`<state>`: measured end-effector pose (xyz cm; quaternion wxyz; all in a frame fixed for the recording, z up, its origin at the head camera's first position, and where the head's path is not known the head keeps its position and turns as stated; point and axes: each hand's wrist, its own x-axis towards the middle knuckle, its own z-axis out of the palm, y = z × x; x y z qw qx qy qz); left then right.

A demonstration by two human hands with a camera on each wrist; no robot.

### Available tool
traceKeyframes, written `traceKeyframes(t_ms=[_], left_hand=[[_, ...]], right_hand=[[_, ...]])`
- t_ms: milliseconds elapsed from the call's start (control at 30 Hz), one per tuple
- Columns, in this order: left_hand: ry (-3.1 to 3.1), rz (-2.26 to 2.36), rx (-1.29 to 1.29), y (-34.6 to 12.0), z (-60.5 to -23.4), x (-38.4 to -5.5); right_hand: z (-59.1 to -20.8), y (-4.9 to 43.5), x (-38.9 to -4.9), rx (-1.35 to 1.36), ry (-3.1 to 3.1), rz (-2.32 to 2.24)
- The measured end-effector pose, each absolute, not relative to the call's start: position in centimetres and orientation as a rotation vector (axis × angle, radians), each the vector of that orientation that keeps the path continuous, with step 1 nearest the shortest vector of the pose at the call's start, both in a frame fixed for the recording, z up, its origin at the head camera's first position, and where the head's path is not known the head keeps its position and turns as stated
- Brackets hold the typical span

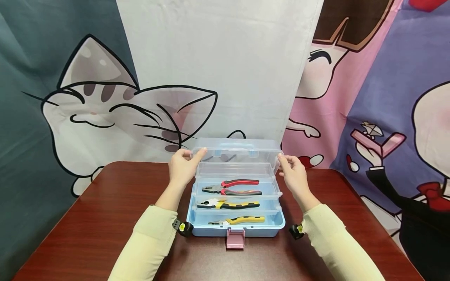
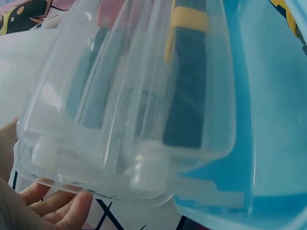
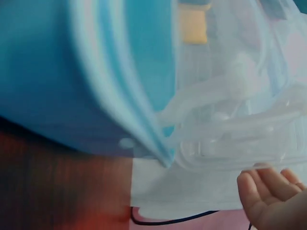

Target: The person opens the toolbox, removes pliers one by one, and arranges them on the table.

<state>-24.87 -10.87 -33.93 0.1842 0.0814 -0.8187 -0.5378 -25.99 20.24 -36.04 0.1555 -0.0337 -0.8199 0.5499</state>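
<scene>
A blue toolbox (image 1: 207, 232) stands open on the table, its clear lid (image 1: 237, 145) raised at the back. My left hand (image 1: 183, 168) pinches the lid's left corner, thumb on the near side. At the right corner, my right hand (image 1: 293, 173) holds the lid's edge between thumb and fingers. Clear stepped trays (image 2: 225, 139) fan out below. Red-handled pliers (image 1: 242, 192) lie spread at the top. Under them are black-and-yellow pliers (image 1: 240, 205), and yellow-handled pliers (image 1: 247, 219) with a slim nose lie in front. A pink latch (image 1: 235, 240) hangs down at the front.
The dark red wooden table (image 1: 116, 210) extends on both sides of the toolbox. Behind it hangs a cartoon-printed cloth (image 1: 225, 58), close to the table's back edge. A small black device (image 1: 185, 227) sits at the left wrist, and another black device (image 1: 297, 231) at the right.
</scene>
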Motion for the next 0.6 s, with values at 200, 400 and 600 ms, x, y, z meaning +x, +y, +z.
traceKeyframes(t_ms=[200,400,600], left_hand=[[-2.336,-1.63,0.205,-10.9,-34.7,-25.4],[-2.38,-1.765,0.046,-11.9,-35.9,-25.4],[-2.428,-1.799,-0.108,-12.7,-37.1,-25.1]], right_hand=[[-36.8,20.6,-25.8,-0.018,-2.376,1.655],[-37.6,20.8,-25.7,0.106,-2.389,1.701],[-38.7,20.8,-25.4,0.216,-2.472,1.741]])
